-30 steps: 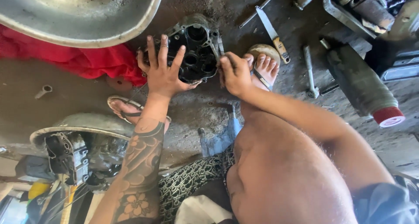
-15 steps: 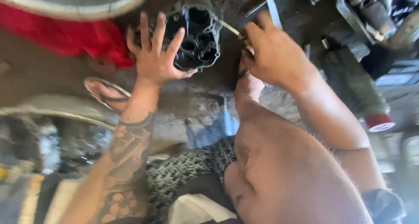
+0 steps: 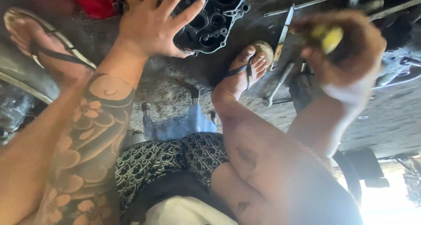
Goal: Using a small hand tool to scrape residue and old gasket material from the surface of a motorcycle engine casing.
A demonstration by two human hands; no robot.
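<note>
My left hand [image 3: 155, 25] lies flat with fingers spread against the left side of a black metal engine casing [image 3: 217, 16] that rests on the dirty concrete floor. My right hand [image 3: 344, 54] is raised to the right of the casing, blurred, and closed around a tool with a yellow handle [image 3: 329, 37]; the tool's working end is hidden. My right foot in a sandal [image 3: 243, 71] sits just below the casing, and my left foot in a sandal [image 3: 41, 45] is at the far left.
A knife-like blade [image 3: 283, 34], a socket wrench [image 3: 276, 87] and a thin metal rod [image 3: 307, 3] lie on the floor right of the casing. A red cloth [image 3: 94, 0] is at top left. A small blue stool [image 3: 180, 124] stands under me.
My right hand has lifted away from the casing and swung to the right with the yellow-handled tool. The view has tilted closer; my left hand stays on the casing.
</note>
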